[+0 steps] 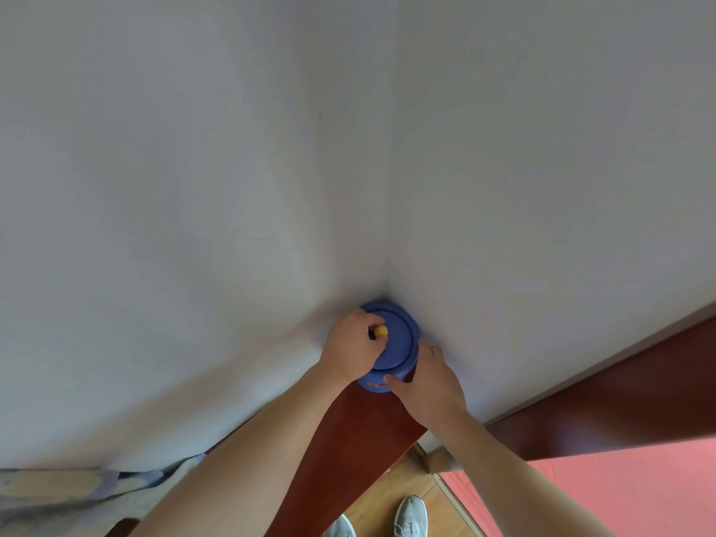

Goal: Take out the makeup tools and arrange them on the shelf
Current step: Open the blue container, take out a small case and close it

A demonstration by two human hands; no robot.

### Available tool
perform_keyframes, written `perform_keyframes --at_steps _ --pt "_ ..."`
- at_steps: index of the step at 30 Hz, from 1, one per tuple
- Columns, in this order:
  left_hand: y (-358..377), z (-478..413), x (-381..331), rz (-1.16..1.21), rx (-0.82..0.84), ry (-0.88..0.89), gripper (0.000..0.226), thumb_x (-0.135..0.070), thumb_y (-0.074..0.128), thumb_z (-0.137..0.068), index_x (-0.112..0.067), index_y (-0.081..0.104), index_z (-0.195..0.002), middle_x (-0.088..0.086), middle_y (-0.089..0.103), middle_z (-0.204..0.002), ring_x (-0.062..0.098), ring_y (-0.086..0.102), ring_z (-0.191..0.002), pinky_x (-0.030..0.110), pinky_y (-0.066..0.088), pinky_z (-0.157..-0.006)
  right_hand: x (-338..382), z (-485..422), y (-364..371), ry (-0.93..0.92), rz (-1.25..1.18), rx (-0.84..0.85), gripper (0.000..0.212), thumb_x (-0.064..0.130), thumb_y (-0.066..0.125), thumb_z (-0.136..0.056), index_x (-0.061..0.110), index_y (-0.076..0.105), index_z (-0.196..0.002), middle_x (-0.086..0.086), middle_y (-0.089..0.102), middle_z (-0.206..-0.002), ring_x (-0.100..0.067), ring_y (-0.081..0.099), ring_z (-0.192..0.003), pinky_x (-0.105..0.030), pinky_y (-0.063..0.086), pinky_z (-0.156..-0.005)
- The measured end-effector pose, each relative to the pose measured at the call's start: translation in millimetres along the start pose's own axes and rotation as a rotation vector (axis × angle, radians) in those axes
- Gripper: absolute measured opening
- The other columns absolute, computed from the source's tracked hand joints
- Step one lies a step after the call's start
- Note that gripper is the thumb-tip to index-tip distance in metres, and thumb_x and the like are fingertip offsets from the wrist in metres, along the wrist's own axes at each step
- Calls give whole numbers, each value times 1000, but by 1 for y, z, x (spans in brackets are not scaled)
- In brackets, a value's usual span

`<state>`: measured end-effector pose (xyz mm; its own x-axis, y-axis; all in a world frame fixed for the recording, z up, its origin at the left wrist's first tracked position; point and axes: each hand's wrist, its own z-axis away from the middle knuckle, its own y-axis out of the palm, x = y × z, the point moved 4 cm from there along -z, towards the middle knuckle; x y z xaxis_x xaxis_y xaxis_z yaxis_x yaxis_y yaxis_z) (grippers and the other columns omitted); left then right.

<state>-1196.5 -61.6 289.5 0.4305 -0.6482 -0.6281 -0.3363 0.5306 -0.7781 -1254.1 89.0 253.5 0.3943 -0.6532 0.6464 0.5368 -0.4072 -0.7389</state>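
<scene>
Fingers (pixel 364 319) around knob (pixel 381 331) atop blue jar (pixel 401 337)

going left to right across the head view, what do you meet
patterned cloth → left hand → yellow knob → right hand → pink mat. The blue lidded container lies under both hands, so it is left out.

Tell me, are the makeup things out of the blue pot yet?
Not yet. Nothing looks done: no makeup tools lie on the brown shelf, and the lid still sits on the blue pot. In hand: the left hand pinches the lid's yellow knob while the right hand holds the pot's side. Left to do: lift the lid, take the tools out and line them up on the shelf.
</scene>
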Motion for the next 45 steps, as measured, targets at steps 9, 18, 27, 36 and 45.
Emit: perform_keyframes --at_steps 9,18,27,36,45 --pt "4 -2 0 -4 -6 -3 13 -14 61 -83 -4 70 -84 13 64 -86 25 59 -77 48 50 -72 -2 0 0 -3 -13 -11 66 49 72 -77 21 43 -129 1 48 -118 -15 57 -95 -30 52 -75" --pt "3 -1 0 -3 -3 -7 14 -17 61 -87 -9 70 -94 9 63 -95 24 59 -82 43 51 -76 -1 0 0 -1 -2 -10 67 50 72 -76 22 43 -130 1 49 -118 -16 58 -95 -30 51 -76" --pt "-4 7 6 21 47 -30 41 -21 67 -85 -15 62 -126 4 61 -121 20 60 -103 30 49 -89 5 1 -1 21 15 13 65 48 70 -79 21 41 -131 -2 48 -120 -19 58 -97 -31 51 -78" --pt "-21 28 15 54 36 -8 46 -32 68 -88 -18 57 -131 -1 58 -124 13 59 -100 31 51 -90 13 -1 -6 48 90 86 61 48 68 -78 18 46 -126 -4 50 -117 -20 56 -100 -34 51 -82" --pt "-49 50 28 -5 16 36 50 -38 64 -91 -21 52 -136 0 55 -126 17 56 -111 29 46 -93 36 2 -17 74 153 60 69 52 63 -80 16 42 -134 -6 48 -125 -23 54 -108 -34 48 -85"
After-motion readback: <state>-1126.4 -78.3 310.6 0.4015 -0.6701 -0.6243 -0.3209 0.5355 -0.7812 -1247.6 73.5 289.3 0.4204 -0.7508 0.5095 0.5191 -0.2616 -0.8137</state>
